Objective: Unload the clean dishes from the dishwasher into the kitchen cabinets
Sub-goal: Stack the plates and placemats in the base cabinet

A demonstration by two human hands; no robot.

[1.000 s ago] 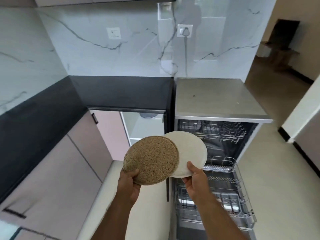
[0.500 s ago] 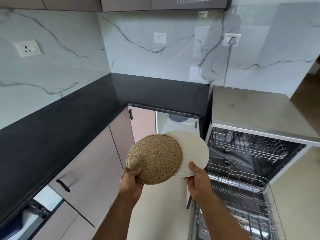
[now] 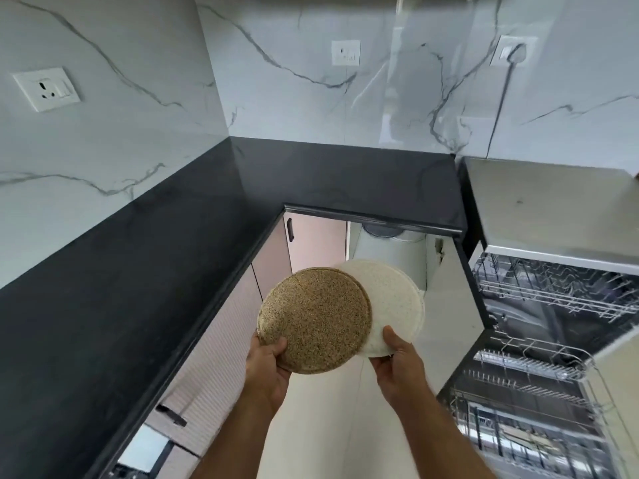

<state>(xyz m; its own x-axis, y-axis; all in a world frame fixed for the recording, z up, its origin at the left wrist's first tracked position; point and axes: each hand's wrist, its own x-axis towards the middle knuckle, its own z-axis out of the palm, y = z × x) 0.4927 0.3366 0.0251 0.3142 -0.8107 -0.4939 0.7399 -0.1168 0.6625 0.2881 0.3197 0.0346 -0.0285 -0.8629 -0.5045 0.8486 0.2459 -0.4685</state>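
Note:
My left hand (image 3: 268, 366) grips the near rim of a brown speckled plate (image 3: 316, 318), thumb on top. My right hand (image 3: 397, 363) holds a white speckled plate (image 3: 390, 299) by its near edge, thumb on its face. The brown plate overlaps the white one's left side. Both plates are tilted and held above the floor, in front of an open lower cabinet (image 3: 390, 257). The open dishwasher (image 3: 553, 323) stands at the right with its wire racks pulled out.
A black L-shaped countertop (image 3: 173, 271) runs along the left and the back under marble walls. Pink cabinet fronts (image 3: 224, 340) with dark handles sit below it. A round grey item (image 3: 382, 231) rests inside the open cabinet. The dishwasher's steel top (image 3: 553, 209) is at right.
The view has swung left and up, so more counter and wall show and the dishwasher has shifted right. Both hands keep the same hold on the two plates.

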